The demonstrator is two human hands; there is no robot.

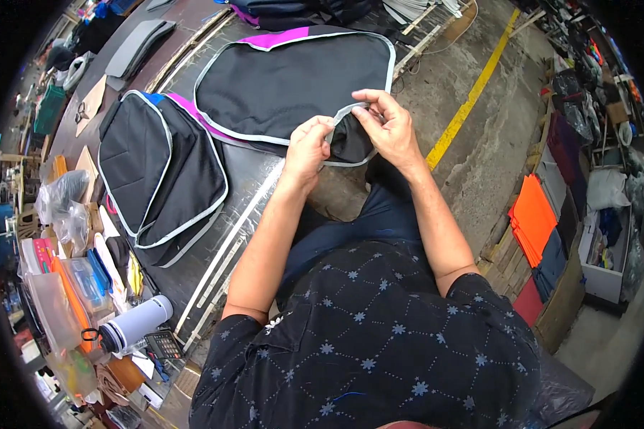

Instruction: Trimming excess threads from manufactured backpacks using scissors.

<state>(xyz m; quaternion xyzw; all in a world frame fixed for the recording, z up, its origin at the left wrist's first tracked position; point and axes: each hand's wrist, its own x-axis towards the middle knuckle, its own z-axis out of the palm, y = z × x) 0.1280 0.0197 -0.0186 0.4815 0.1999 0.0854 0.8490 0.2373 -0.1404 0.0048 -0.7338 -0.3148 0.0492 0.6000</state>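
Note:
A large black fabric bag piece [297,86] with light grey edging and purple parts lies at the table's edge. Between my hands a length of its grey edging [345,112] is lifted, with black fabric bunched below. My left hand [310,152] is closed on the edging, fingers curled in. Pinched between thumb and fingers of my right hand [391,132] is the edging's other end, a short way to the right. A second black bag [182,171], grey-edged with blue and purple parts, lies on the table to the left, apart from my hands.
Scissors [82,112] lie on brown card at far left. Nearer on the left are a grey-blue bottle [137,322], a calculator [164,345] and clear plastic boxes. Grey sheets [139,48] lie farther back. Orange sheets [533,220] lie right, beyond a yellow floor line [472,89].

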